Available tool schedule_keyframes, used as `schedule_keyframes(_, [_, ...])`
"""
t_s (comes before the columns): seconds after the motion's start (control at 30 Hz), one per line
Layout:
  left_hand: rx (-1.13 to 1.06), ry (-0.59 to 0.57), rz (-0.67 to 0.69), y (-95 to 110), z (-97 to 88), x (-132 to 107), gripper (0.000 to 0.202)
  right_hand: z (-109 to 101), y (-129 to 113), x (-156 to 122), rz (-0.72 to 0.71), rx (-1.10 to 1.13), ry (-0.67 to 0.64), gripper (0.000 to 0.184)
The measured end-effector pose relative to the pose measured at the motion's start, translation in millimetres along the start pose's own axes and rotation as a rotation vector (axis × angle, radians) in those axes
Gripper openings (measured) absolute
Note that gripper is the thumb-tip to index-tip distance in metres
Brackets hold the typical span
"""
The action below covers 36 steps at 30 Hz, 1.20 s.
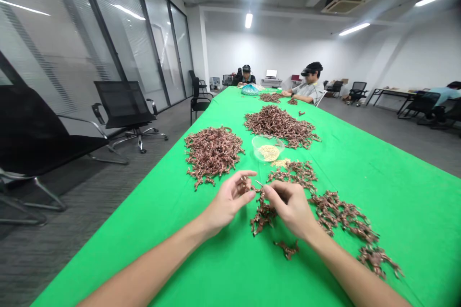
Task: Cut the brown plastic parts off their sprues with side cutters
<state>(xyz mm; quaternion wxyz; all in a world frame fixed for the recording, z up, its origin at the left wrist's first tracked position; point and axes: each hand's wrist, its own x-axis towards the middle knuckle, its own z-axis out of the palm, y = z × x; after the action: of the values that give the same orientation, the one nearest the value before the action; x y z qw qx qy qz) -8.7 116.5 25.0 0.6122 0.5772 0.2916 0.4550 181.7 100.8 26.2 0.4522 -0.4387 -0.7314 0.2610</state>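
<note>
Your left hand (225,204) and right hand (290,208) meet low over the green-covered tabletop (363,268), with their fingertips close together. Your left fingers (245,192) curl inward, and the thumb and forefinger pinch a small copper-coloured sprig (245,184), partly hidden behind them. Your right thumb and forefinger press together on a thin metal sliver (258,183), its tip pointing toward the sprig. You cannot tell from this view whether the two touch.

Taking straight ahead as 12 o'clock, a loose clump of the same branched copper-coloured pieces (262,216) lies at 6 o'clock, right under your hands. A larger heap (212,153) sits at 11 o'clock, and another (281,127) lies farther off at 12. Just short of that far heap, a transparent plastic bowl (268,149) holds pale granules (268,153). A straggling band of copper-coloured pieces (342,216) runs from 2 to 4 o'clock.

Farther along at 12 o'clock, a blue plastic bag (249,89) rests near a seated co-worker (246,76). Another co-worker (309,84) sits at the tabletop's right edge at 1 o'clock. A black mesh office chair (124,105) stands off the tabletop at 10 o'clock.
</note>
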Motion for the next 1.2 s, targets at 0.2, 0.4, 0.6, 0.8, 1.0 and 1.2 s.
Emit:
schedule_keyframes(0.2, [-0.006, 0.051, 0.045, -1.9, 0.2, 2.7, 0.052, 2.4, 0.6, -0.5, 0.041, 0.037, -0.02, 0.047])
schedule_keyframes(0.4, [-0.009, 0.038, 0.03, -1.6, 1.9, 0.7, 0.063, 2.0, -0.7, 0.1, -0.007, -0.109, -0.027, 0.042])
schedule_keyframes(0.6, [0.012, -0.018, 0.035, -1.1, 1.9, -0.5, 0.044, 0.6, 0.8, 0.8, -0.022, -0.168, -0.053, 0.037])
schedule_keyframes(0.8, [0.012, -0.072, 0.035, -2.9, 0.9, -1.4, 0.044, 1.8, 3.9, -0.7, -0.004, -0.104, -0.066, 0.041])
schedule_keyframes(1.0, [0.004, -0.074, 0.015, -2.6, 0.3, -1.3, 0.045, 0.8, 3.1, 0.7, 0.011, -0.105, -0.088, 0.047])
schedule_keyframes(1.2, [0.007, -0.029, 0.024, -3.7, 3.4, -1.5, 0.047, -1.6, 1.9, 2.6, 0.03, -0.099, -0.106, 0.05])
